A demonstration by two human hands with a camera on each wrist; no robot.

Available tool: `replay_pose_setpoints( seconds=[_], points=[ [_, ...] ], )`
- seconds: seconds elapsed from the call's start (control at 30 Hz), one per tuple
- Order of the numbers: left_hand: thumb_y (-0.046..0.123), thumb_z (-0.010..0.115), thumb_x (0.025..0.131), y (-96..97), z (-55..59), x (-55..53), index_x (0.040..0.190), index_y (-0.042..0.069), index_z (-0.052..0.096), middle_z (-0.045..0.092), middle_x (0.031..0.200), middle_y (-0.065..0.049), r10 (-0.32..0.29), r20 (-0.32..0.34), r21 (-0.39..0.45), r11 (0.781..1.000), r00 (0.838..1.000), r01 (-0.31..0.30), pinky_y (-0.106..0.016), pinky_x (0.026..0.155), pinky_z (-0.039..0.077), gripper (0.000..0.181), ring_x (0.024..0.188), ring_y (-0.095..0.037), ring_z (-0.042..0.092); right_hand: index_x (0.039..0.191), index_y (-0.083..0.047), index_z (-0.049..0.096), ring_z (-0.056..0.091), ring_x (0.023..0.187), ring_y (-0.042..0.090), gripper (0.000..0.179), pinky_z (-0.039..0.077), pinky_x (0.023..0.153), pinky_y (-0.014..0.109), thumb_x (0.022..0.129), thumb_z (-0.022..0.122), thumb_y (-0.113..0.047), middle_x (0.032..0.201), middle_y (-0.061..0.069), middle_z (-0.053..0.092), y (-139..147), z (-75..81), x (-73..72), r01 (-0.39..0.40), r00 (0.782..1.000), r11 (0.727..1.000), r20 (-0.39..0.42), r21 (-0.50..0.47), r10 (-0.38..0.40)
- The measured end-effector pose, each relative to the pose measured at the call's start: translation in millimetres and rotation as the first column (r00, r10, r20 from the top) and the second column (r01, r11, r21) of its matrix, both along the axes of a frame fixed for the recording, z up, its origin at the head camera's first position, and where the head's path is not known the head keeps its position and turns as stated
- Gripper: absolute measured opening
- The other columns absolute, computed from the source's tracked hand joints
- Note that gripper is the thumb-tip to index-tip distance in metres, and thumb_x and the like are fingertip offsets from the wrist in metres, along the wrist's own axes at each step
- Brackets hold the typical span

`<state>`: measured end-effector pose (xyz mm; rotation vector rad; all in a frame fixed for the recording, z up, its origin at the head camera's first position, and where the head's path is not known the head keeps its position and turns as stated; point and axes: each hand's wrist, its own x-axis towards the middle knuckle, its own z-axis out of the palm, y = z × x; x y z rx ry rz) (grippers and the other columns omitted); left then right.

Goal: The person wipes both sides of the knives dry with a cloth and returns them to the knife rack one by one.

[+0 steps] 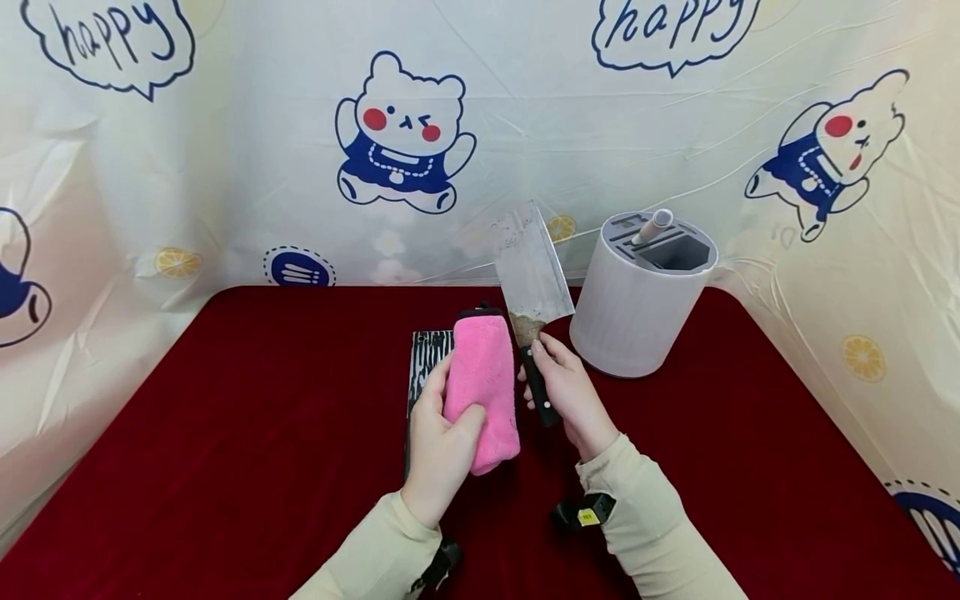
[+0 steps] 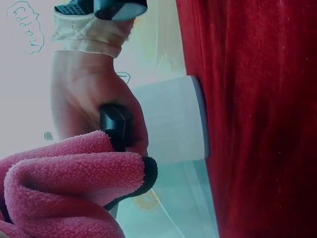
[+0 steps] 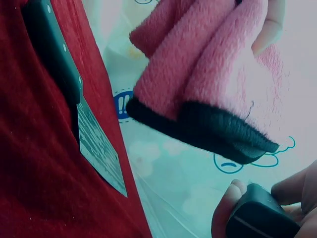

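A folded pink towel point(image 1: 483, 367) with a black edge is held up in my left hand point(image 1: 438, 442), the thumb lying across its near face. My right hand point(image 1: 573, 396) grips a cleaver point(image 1: 531, 267) by its black riveted handle, the broad blade pointing up and away. Towel and cleaver are side by side; in the left wrist view the towel point(image 2: 74, 178) partly covers the cleaver's handle point(image 2: 115, 121). Beneath the towel, a second knife point(image 1: 429, 358) with a black-and-white patterned blade lies on the table. Its black handle point(image 3: 54, 49) shows in the right wrist view.
A white cylindrical knife block point(image 1: 637, 308) stands at the back right, just beyond the right hand, with one light handle point(image 1: 654, 225) sticking out of its slotted top. Dark red cloth point(image 1: 262, 433) covers the table. A printed curtain point(image 1: 525, 125) hangs behind its back edge.
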<state>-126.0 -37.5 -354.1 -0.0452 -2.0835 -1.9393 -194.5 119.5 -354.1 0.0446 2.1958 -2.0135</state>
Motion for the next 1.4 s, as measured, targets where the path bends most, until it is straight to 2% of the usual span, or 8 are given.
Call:
replay_pose_setpoints(
  seconds=[0.13, 0.27, 0.47, 0.9, 1.17, 1.4],
  points=[
    [-0.006, 0.052, 0.082, 0.1, -2.4, -4.3, 0.146, 0.008, 0.045, 0.061, 0.132, -0.011, -0.002, 0.015, 0.001, 1.000, 1.000, 0.002, -0.038, 0.088, 0.048, 0.066, 0.106, -0.024, 0.058, 0.154, -0.009, 0.034, 0.054, 0.063, 0.014, 0.049, 0.049, 0.062, 0.025, 0.107, 0.037, -0.023, 0.092, 0.012, 0.059, -1.6, -1.3, 1.8, 0.021, 1.000, 1.000, -0.013, -0.001, -0.021],
    [-0.005, 0.053, 0.083, 2.0, -6.6, -9.9, 0.146, 0.008, 0.045, 0.061, 0.132, -0.012, 0.011, 0.021, 0.002, 1.000, 1.000, -0.011, -0.039, 0.087, 0.048, 0.065, 0.106, -0.026, 0.059, 0.151, -0.011, 0.041, 0.052, 0.066, 0.014, 0.045, 0.047, 0.064, 0.025, 0.107, 0.038, -0.022, 0.100, 0.014, 0.059, -7.0, -3.1, 4.5, 0.022, 0.999, 1.000, -0.041, -0.010, -0.023],
    [-0.003, 0.054, 0.084, 3.5, -8.7, -16.0, 0.147, 0.008, 0.043, 0.062, 0.129, -0.015, 0.036, 0.022, -0.002, 0.999, 0.999, -0.036, -0.039, 0.082, 0.051, 0.065, 0.102, -0.028, 0.060, 0.149, -0.011, 0.044, 0.053, 0.069, 0.014, 0.045, 0.047, 0.066, 0.026, 0.106, 0.042, -0.023, 0.116, 0.015, 0.058, -17.2, -6.1, 11.2, 0.038, 0.997, 0.998, -0.060, -0.055, -0.041],
    [-0.002, 0.054, 0.081, 6.9, -4.5, -26.9, 0.152, 0.011, 0.036, 0.062, 0.129, -0.012, 0.085, 0.010, -0.031, 0.996, 0.996, -0.085, -0.037, 0.080, 0.048, 0.074, 0.100, -0.026, 0.059, 0.145, -0.011, 0.047, 0.048, 0.067, 0.014, 0.042, 0.044, 0.063, 0.024, 0.104, 0.047, -0.019, 0.091, 0.008, 0.053, -26.1, -5.6, 18.5, 0.110, 0.981, 0.981, -0.141, -0.159, -0.133],
    [-0.003, 0.054, 0.082, 15.5, 1.0, -32.1, 0.152, 0.012, 0.035, 0.059, 0.132, -0.013, 0.099, 0.000, 0.021, 0.995, 0.995, -0.099, -0.037, 0.080, 0.047, 0.075, 0.105, -0.028, 0.056, 0.146, -0.009, 0.043, 0.047, 0.068, 0.013, 0.043, 0.044, 0.061, 0.024, 0.104, 0.045, -0.017, 0.090, 0.006, 0.050, -27.9, -4.4, 24.3, 0.120, 0.970, 0.972, -0.182, -0.203, -0.158],
    [-0.003, 0.055, 0.081, 15.5, -1.9, -33.4, 0.151, 0.009, 0.037, 0.061, 0.128, -0.015, 0.116, 0.002, 0.020, 0.993, 0.993, -0.116, -0.037, 0.079, 0.046, 0.073, 0.104, -0.028, 0.055, 0.145, -0.013, 0.046, 0.046, 0.069, 0.017, 0.041, 0.042, 0.060, 0.026, 0.104, 0.046, -0.015, 0.088, 0.003, 0.047, -32.9, -4.2, 27.5, 0.130, 0.968, 0.967, -0.185, -0.218, -0.172]
  ],
)
